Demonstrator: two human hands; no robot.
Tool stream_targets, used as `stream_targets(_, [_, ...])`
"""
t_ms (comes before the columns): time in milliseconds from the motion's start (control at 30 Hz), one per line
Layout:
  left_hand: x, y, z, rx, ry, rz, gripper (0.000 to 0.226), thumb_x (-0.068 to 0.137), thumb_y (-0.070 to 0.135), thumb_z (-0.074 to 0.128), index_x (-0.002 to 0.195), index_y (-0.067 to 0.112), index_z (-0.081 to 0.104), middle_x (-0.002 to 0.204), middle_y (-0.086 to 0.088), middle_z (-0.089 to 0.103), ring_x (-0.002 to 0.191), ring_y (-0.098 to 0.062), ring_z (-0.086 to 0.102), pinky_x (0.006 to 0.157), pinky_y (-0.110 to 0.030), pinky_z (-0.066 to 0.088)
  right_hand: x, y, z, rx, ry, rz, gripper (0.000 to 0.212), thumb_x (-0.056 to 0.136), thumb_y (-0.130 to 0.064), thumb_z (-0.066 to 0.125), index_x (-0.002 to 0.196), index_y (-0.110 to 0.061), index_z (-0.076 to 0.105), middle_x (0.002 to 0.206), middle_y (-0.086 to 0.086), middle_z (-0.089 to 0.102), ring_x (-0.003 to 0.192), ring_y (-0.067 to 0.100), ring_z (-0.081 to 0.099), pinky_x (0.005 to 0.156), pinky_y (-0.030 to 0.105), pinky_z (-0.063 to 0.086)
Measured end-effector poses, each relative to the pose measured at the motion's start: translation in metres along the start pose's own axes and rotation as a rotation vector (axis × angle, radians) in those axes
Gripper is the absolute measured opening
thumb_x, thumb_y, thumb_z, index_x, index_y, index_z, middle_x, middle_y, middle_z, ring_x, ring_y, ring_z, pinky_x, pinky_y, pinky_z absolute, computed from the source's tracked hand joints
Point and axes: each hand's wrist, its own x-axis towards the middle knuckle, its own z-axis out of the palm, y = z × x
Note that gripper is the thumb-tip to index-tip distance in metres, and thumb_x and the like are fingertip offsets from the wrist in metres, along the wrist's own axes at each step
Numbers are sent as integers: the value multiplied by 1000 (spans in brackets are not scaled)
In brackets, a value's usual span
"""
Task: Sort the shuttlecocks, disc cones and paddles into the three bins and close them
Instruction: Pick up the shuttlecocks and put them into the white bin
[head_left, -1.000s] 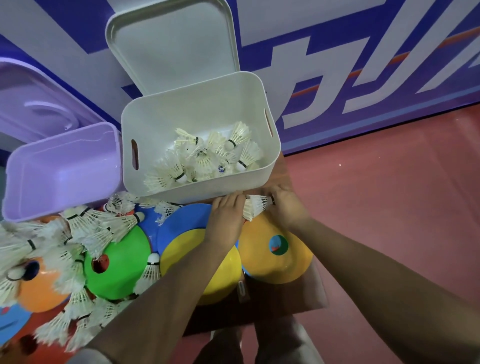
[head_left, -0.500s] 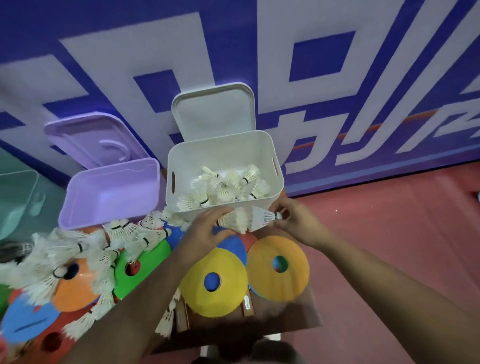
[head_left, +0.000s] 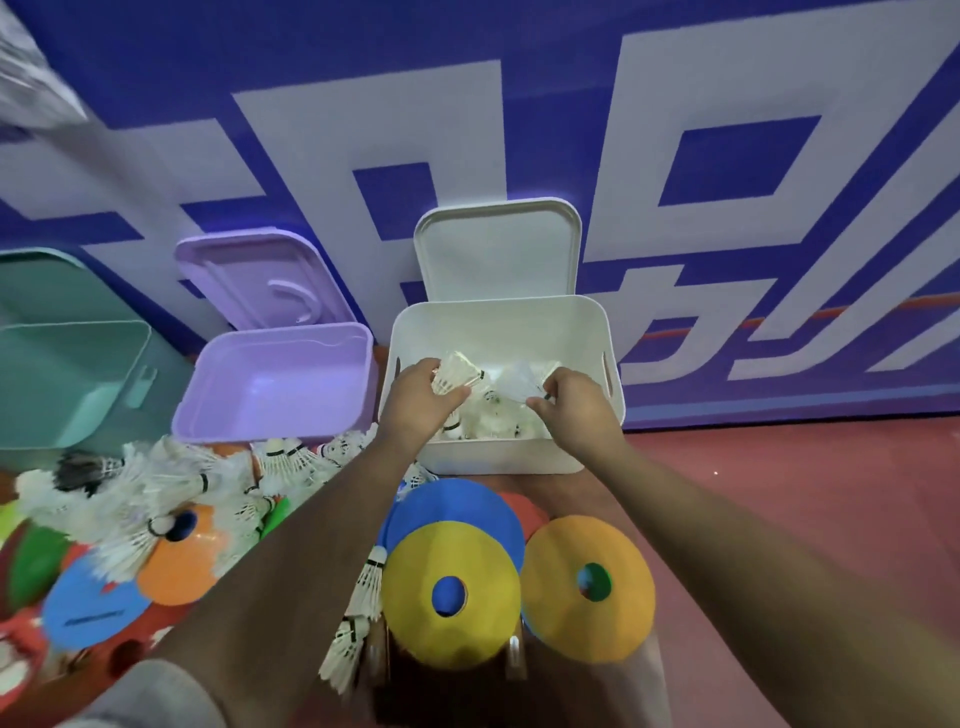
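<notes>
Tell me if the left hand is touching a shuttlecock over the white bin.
Touching. The head view shows the left hand with its fingers curled round a shuttlecock over the white bin.

We note blue wall (head_left: 363, 78) beyond left hand (head_left: 415, 400) and right hand (head_left: 576, 410), covered in large white block lettering (head_left: 597, 130). Thin orange stripe (head_left: 857, 309) crosses wall, up and right of right hand. Red floor (head_left: 805, 493) right of right hand. Brown table (head_left: 597, 696) shows nearer us than both hands. Blurred grey crinkled patch (head_left: 31, 78) far up-left of left hand; we cannot tell what.
</notes>
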Motion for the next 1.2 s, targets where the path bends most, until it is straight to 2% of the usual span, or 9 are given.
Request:
stream_targets(67, [7, 1, 3, 38, -14, -10, 58, 82, 41, 70, 130, 13, 52, 126, -7, 60, 114, -23, 56, 86, -24, 40, 10, 0, 10, 9, -2, 12, 27, 88, -31, 66, 98, -6, 59, 96, 10, 62, 91, 28, 58, 74, 34, 46])
stream_targets(167, [12, -4, 4, 4, -50, -42, 72, 83, 41, 70, 142, 14, 40, 142, -8, 47, 129, -23, 46, 104, -31, 38, 17, 4, 18, 3, -6, 38, 33, 87, -30, 66, 106, -4, 61, 104, 13, 63, 96, 30, 59, 82, 37, 48])
stream_targets(233, [10, -11, 1, 2, -47, -17, 69, 83, 37, 70, 141, 14, 41, 144, -7, 43, 132, -22, 42, 108, -31, 33, 17, 4, 20, 19, 17, 43, 43, 86, -33, 67, 118, -5, 59, 115, 14, 60, 104, 30, 58, 89, 38, 48])
stream_targets(400, [-17, -35, -34, -67, 21, 22, 35, 85, 27, 69, 118, 18, 60, 115, 4, 48, 103, -11, 54, 85, -21, 39, 2, -20, 22, 119, 73, -19, 45, 85, -32, 65, 123, -9, 58, 120, 12, 55, 110, 25, 55, 96, 34, 43])
stream_targets(567, [-58, -94, -91, -46, 56, 7, 23, 89, 22, 64, 111, 17, 60, 108, 0, 54, 90, -11, 59, 77, -25, 43, -24, -75, 47, 156, -20, -163, 38, 84, -26, 64, 119, -12, 61, 115, 9, 55, 105, 22, 58, 92, 31, 45])
stream_targets(733, [-87, -158, -147, 20, 90, -39, 22, 88, 23, 66, 109, 20, 60, 103, -1, 57, 94, -15, 60, 80, -32, 49, -44, -138, 96, 123, -151, -272, 38, 85, -25, 66, 119, -9, 61, 119, 11, 55, 107, 24, 57, 95, 32, 44])
stream_targets(833, [-93, -196, -183, 66, 130, -50, 21, 88, 21, 66, 108, 19, 62, 104, -1, 57, 96, -13, 58, 78, -28, 44, -55, -176, 131, 83, -213, -335, 37, 87, -26, 65, 118, -8, 60, 117, 12, 55, 109, 25, 55, 92, 29, 41])
stream_targets(1000, [-85, -265, -227, 160, 131, -10, 37, 82, 24, 68, 117, 15, 62, 119, -4, 52, 108, -23, 54, 91, -32, 43, -63, -224, 191, -29, -291, -337, 47, 87, -33, 66, 127, -9, 57, 123, 13, 54, 112, 28, 54, 90, 32, 41])
stream_targets(1200, [-58, -311, -228, 314, -193, 164, 71, 73, 51, 66, 137, 28, 47, 141, -5, 40, 123, -27, 46, 102, -40, 41, -72, -235, 232, -179, -273, -212, 53, 83, -32, 68, 130, -12, 55, 127, 13, 52, 117, 30, 51, 98, 36, 44])
